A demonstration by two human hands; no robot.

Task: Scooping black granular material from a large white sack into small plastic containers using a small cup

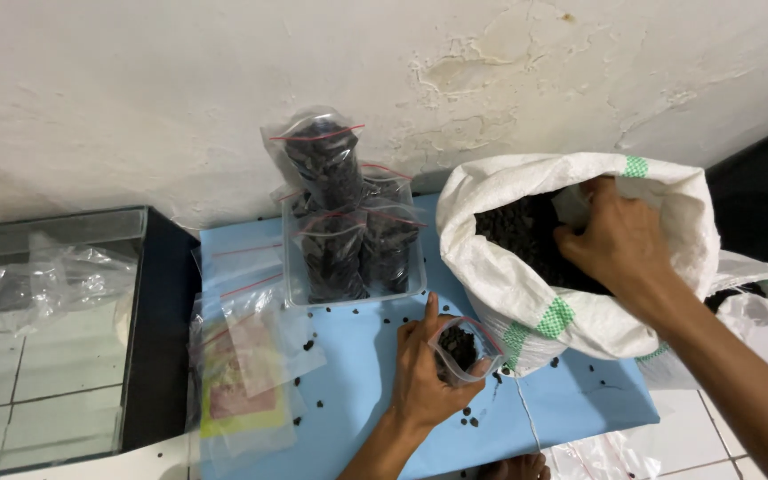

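Left hand is gripping a small clear zip bag, fingers wrapped around it, holding its mouth open and upright; it is only partly filled with dark pellets. Right hand is reaching inside the white woven sack, fingers curled around a pale scoop-like thing among the pellets; cannot tell how tight the grasp is. The sack's mouth is sitting just right of the left hand, touching the small bag.

Beyond the left hand, toward the wall, a clear plastic tub is holding several filled, sealed bags, one stacked on top. Left of the left hand, a pile of empty zip bags is lying on the blue board, with loose pellets scattered near it. Further left is a glass tank.

Progress: several bags look done, one is being filled, empties are waiting, and the sack is looking well stocked, so likely much left.
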